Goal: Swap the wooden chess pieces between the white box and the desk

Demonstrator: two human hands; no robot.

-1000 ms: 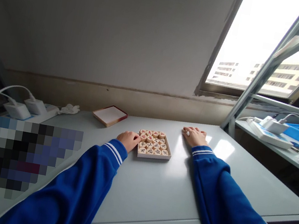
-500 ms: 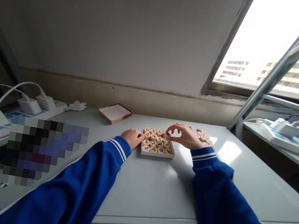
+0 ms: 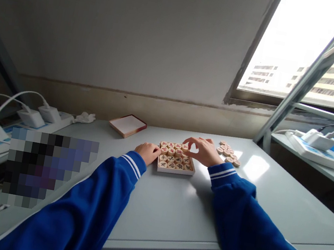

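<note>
A shallow white box (image 3: 174, 171) packed with round wooden chess pieces sits mid-table. My left hand (image 3: 148, 152) rests curled against the box's left edge, steadying it. My right hand (image 3: 201, 150) hovers over the box's far right corner, thumb and forefinger pinched on one chess piece (image 3: 185, 147) there. A loose cluster of several more chess pieces (image 3: 228, 152) lies on the table just right of that hand. Both arms wear blue sleeves with white cuff stripes.
The box lid (image 3: 127, 125) lies upturned at the back left. Chargers and white cables (image 3: 31, 116) crowd the left side. A metal post (image 3: 291, 99) rises at the table's right rear, with a shelf holding a power strip (image 3: 311, 150) beyond. The grey table (image 3: 171, 212) ends near me.
My right hand left the loose pieces at the right, where it lay flat, and came over the box's far right corner in a pinch. The left hand stayed at the box.
</note>
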